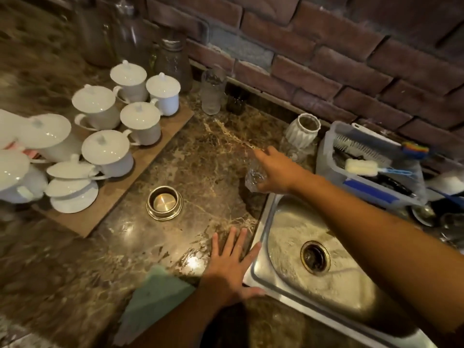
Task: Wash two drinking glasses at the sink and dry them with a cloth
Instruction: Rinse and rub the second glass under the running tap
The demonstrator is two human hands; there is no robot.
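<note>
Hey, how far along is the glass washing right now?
Nothing looks finished. The right hand holds a clear drinking glass over the counter beside the steel sink. A tall textured glass stands by the brick wall, untouched. The left hand rests flat near the green cloth, so drying remains.

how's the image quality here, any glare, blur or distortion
Head view: dim warm light; glare patch on the countertop beside the left hand; the glass in the right hand is motion-blurred; wide-angle bending toward the edges, where the white cups soften.
</note>
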